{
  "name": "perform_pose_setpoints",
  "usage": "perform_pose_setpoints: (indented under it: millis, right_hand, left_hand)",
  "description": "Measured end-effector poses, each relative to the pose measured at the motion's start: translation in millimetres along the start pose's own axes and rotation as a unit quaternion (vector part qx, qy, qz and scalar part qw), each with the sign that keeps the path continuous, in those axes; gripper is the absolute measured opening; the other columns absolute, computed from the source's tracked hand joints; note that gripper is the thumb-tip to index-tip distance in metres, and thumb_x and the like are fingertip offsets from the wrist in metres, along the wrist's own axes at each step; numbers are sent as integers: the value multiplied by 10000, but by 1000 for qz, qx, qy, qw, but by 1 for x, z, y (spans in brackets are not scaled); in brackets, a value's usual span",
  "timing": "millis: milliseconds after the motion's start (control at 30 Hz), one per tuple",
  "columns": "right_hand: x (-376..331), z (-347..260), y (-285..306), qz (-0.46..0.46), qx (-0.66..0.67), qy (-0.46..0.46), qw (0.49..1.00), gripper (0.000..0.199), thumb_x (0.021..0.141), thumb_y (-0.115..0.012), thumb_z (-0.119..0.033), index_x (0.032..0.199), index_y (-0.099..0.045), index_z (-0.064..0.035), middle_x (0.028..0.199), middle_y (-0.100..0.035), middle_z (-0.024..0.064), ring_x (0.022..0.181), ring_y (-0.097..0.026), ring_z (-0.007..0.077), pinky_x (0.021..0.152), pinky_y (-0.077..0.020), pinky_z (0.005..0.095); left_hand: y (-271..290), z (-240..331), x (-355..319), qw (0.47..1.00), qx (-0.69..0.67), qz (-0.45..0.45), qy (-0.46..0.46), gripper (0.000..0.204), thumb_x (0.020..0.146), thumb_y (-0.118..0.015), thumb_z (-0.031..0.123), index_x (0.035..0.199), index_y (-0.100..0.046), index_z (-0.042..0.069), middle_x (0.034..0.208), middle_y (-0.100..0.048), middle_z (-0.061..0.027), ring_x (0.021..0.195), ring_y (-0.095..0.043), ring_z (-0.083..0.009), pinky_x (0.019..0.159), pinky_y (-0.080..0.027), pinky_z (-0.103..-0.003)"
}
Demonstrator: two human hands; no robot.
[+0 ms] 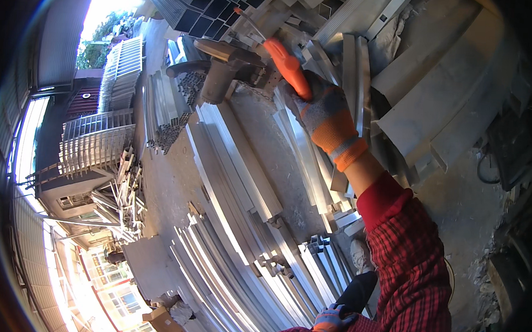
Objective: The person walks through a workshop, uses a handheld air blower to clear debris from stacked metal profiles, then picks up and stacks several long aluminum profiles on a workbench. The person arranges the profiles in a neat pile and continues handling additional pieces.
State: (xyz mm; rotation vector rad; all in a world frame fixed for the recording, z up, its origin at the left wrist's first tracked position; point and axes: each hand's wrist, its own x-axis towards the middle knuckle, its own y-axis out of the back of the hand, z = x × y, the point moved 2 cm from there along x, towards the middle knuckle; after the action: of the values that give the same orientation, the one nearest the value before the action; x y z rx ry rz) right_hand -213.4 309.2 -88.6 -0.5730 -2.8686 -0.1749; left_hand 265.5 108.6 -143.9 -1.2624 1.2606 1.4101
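Note:
My right hand [322,109], in a grey and orange knit glove, reaches out ahead with its fingers wrapped around an orange-handled tool [286,66]. A thin metal shaft runs from the handle toward the far left and ends in a small orange tip; its exact kind is unclear. Below the tool lie long metal profiles [323,169]. My left hand [332,321], gloved the same way, rests low near my body against the red plaid clothing. Its fingers lie stretched out, and nothing shows in them.
Long silver metal profiles [235,170] cover much of the floor in the middle. A dark machine with a cylindrical housing [219,79] stands beyond them. Stacked dark-ended tubes [211,10] sit at the top, wide metal sheets [428,105] at the right. Metal racks [99,142] stand at far left.

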Motion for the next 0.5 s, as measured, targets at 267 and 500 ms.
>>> perform_pose_setpoints:
  millis: [267,500]
  right_hand:
    - [-4,-3,-7,1,22,-30,999,287,845,-663,-229,1096,-666,-90,960,-682,192,887,-637,395,785,-519,414]
    - [-9,-5,-3,-36,75,-60,995,263,852,-650,-216,1078,-650,-82,943,-675,199,868,-634,393,775,-507,420]
  left_hand:
    - [7,2,0,999,-21,-24,1,772,842,-453,729,1332,-525,137,1329,-524,-210,1230,-508,-373,1002,-426,-440]
    - [4,1,-1,1000,6,7,-1,786,834,-450,741,1325,-532,133,1334,-518,-216,1250,-470,-394,1025,-397,-460]
